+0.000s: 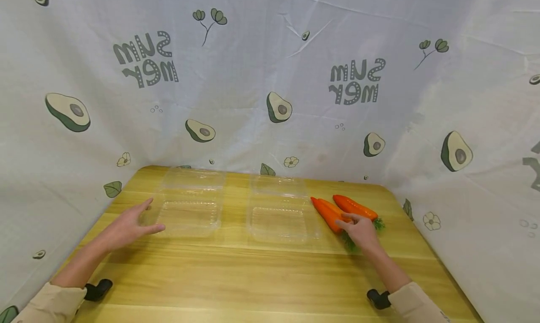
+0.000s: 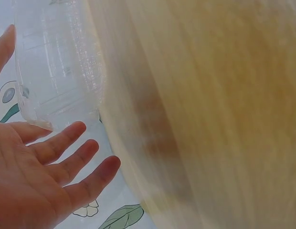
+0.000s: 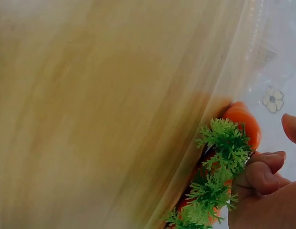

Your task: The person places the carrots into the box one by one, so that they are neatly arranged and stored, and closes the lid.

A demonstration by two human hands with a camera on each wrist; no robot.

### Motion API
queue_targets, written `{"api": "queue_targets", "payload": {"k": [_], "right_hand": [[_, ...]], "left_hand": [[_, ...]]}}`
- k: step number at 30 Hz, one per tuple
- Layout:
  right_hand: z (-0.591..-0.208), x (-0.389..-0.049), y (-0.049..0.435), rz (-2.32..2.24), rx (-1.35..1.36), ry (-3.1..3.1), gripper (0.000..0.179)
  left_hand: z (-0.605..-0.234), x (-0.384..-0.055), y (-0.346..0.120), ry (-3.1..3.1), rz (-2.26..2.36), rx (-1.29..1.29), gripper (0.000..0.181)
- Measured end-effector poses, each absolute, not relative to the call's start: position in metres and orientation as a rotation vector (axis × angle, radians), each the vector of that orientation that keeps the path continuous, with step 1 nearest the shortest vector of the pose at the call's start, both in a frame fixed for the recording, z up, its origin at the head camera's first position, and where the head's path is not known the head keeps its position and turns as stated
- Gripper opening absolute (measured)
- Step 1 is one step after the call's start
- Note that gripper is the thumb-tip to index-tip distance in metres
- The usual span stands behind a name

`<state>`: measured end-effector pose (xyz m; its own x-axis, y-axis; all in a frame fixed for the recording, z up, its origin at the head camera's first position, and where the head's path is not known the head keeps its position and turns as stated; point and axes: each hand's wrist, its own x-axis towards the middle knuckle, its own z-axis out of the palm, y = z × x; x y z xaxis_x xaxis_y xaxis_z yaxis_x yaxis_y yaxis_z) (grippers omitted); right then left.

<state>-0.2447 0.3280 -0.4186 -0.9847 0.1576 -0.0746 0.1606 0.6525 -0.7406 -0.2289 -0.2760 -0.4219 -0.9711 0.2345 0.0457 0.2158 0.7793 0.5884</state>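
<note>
Three orange carrots point(image 1: 354, 206) with green leafy tops point(image 3: 227, 145) lie at the right of the table, two of them side by side. My right hand point(image 1: 359, 229) is over them, its bent fingers point(image 3: 265, 174) against or just beside a carrot point(image 3: 243, 121). The thumb stands apart from the fingers, with no carrot visibly pinched. Two clear plastic boxes with raised lids, a left box point(image 1: 189, 215) and a right box point(image 1: 278, 222), stand at mid table. My left hand point(image 1: 128, 225) is spread beside the left box, holding nothing; whether it touches the box I cannot tell.
The wooden table point(image 1: 236, 281) has a white printed curtain point(image 1: 244, 79) behind it and at both sides. Black straps with small mounts point(image 1: 99, 290) are on both wrists, near the beige sleeves.
</note>
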Motion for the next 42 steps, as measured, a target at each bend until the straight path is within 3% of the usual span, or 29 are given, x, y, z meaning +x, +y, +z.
{"api": "queue_targets", "payload": {"k": [25, 42], "right_hand": [[-0.416, -0.254, 0.317, -1.033, 0.357, 2.922, 0.062], [-0.412, -0.257, 0.315, -0.881, 0.267, 2.978, 0.061]], "left_hand": [[-0.422, -0.24, -0.284, 2.89, 0.981, 0.381, 0.1], [-0.419, -0.244, -0.285, 2.869, 0.987, 0.359, 0.101]]}}
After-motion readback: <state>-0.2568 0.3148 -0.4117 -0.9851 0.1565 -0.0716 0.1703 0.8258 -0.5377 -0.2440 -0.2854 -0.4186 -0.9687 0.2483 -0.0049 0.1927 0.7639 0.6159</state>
